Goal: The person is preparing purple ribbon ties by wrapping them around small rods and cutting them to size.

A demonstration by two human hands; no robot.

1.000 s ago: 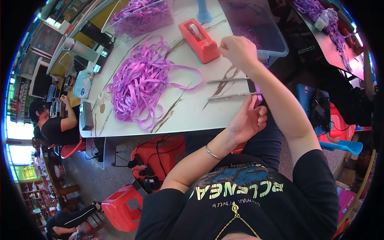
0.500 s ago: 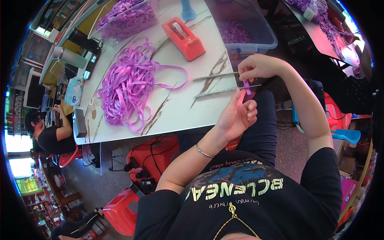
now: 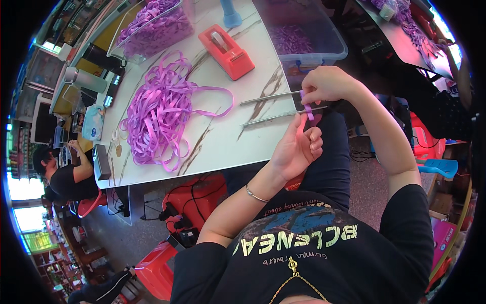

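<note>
Two slim metal rods (image 3: 271, 98) stick out past the table's right edge, side by side. A short length of purple ribbon (image 3: 309, 109) crosses the rods near their ends. From above, my right hand (image 3: 328, 83) pinches this ribbon, thumb and fingertips pressed together. Below the rods, my left hand (image 3: 298, 149) has its thumb and index fingertip against the lower end of the ribbon, its other fingers curled in. Just how the ribbon loops around the rods is partly hidden by the fingers.
A tangled heap of purple ribbon (image 3: 158, 111) lies on the marble-patterned table (image 3: 217, 147), one loop reaching toward the rods. Behind are a red tape dispenser (image 3: 226, 51) and a clear bin (image 3: 190, 25) of ribbon. Another bin (image 3: 324, 57) stands beyond the right edge. A person (image 3: 71, 172) sits at left.
The ribbon has shifted between my fingers, and a bit of it now shows at the upper rod. Both hands stay close to the rods. The whole view has moved slightly.
</note>
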